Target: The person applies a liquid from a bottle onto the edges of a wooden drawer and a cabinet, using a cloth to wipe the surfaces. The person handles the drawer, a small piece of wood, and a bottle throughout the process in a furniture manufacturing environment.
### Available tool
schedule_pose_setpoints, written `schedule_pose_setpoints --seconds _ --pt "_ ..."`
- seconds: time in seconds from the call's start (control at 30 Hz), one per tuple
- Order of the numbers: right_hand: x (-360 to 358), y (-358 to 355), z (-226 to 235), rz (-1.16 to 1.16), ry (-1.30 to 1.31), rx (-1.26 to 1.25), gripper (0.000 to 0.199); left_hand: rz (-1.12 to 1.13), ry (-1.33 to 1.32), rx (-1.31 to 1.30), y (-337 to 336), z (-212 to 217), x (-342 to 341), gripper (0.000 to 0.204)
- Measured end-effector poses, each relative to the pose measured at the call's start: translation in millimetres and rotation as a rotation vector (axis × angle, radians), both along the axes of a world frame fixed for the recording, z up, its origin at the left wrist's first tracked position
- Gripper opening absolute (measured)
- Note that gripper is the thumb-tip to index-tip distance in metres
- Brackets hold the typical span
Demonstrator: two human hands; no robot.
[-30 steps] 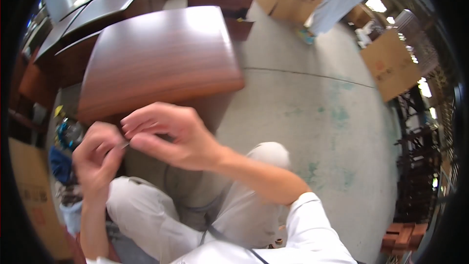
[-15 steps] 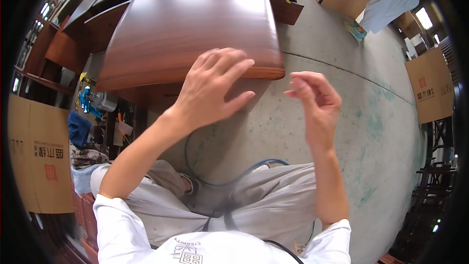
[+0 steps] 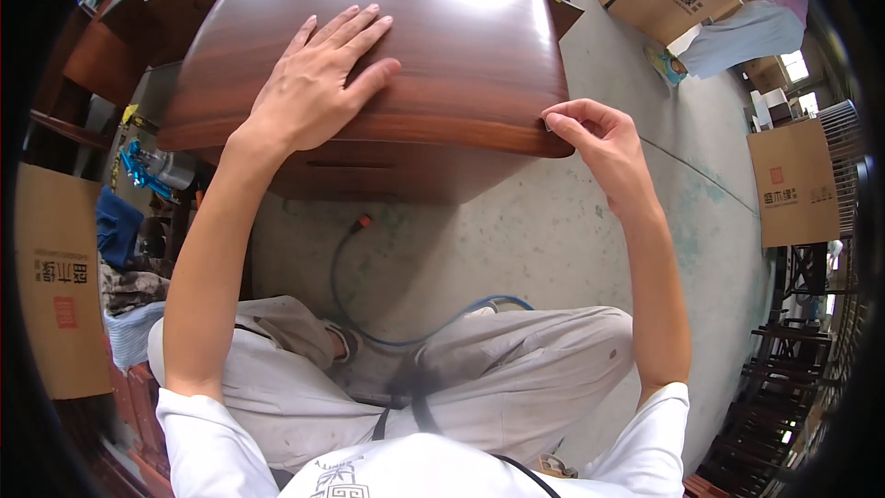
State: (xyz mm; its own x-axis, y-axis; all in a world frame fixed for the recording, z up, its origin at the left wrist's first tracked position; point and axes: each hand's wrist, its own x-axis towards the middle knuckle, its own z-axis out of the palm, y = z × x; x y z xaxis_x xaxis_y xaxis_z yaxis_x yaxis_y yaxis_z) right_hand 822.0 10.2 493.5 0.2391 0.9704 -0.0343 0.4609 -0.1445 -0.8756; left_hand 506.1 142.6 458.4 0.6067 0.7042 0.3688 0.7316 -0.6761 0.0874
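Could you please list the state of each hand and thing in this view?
Left hand: open, flat on the top.
Right hand: fingertips pinched at the top's front right corner.
Glossy dark-brown wooden table top: bare, level.
Blue cable: loose on the floor.
Brown cardboard boxes: closed.

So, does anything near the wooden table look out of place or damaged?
No damage shows on the wooden table. The left hand lies flat on its top; the right hand pinches its front corner. One oddity: a blue cable trails loose across the concrete floor, by the person's legs.
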Motion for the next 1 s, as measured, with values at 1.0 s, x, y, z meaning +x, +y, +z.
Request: schedule_pose_setpoints --seconds 1.0 --pt "-17 -20 -10 0.219 -0.768 0.538 0.022 0.016 -0.061 0.040 -6 0 6 0.057"
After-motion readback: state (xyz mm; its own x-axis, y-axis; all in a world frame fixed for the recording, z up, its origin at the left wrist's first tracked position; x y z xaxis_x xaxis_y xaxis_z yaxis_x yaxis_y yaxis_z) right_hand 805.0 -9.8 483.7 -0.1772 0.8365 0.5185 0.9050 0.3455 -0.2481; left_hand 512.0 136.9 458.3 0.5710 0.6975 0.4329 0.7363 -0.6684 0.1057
